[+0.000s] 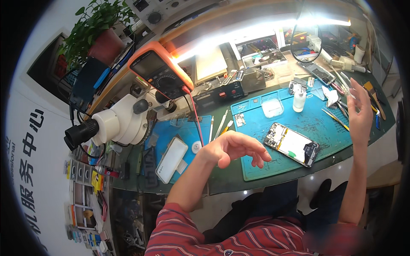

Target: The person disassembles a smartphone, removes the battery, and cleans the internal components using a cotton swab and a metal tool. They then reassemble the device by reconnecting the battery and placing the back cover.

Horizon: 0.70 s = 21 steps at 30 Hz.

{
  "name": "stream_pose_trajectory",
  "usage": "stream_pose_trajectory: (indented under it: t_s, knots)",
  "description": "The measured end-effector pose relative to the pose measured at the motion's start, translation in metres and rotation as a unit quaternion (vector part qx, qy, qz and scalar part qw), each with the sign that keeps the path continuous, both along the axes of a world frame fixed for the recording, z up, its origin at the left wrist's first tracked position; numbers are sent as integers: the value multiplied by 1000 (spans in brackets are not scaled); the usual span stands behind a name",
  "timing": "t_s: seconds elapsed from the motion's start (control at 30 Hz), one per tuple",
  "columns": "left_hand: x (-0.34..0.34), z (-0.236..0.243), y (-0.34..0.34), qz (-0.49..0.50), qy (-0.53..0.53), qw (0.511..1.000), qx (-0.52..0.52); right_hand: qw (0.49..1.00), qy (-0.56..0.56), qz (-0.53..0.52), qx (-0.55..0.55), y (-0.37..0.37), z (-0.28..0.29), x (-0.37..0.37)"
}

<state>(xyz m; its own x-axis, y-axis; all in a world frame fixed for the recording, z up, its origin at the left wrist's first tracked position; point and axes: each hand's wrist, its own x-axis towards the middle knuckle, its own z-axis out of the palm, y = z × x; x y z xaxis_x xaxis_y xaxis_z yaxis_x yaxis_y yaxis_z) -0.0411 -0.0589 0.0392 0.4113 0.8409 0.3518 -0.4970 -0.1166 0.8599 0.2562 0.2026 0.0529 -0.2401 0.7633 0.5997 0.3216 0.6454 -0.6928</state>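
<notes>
An opened smartphone (292, 144) lies on the blue work mat (256, 166), its inner parts and a white battery area facing up. Just left of the phone hovers my left hand (235, 148), fingers loosely curved and apart, holding nothing. My right hand (361, 113) is raised at the mat's right edge, fingers stretched out beside several hand tools. A slim pale tool (344, 79) shows close to its fingertips; whether they touch is unclear. Behind the phone stand a clear dispenser bottle (299, 101) and a small transparent tray (272, 108).
A microscope (121, 121) and an orange multimeter (160, 70) stand at left. A white phone (171, 159) lies on a second blue mat. Tweezers (335, 118), a brush (370, 89) and another phone (316, 73) lie to the right. Parts trays sit under the bright lamp.
</notes>
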Motion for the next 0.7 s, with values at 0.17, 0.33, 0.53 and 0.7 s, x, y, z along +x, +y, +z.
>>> stream_pose_trajectory:
  t_s: [0.17,0.33,0.53,0.7]
  knots:
    - [0,1,0,4,13,1000,18,1000,-10,-4,25,-7,3,1]
    - [6,3,9,-6,-83,996,44,995,-43,84,-8,-42,13,-1]
    - [28,24,9,141,-151,974,-88,941,-163,282,88,-103,9,-23]
    - [32,29,12,163,-191,963,-100,928,-95,359,-20,-107,6,-24]
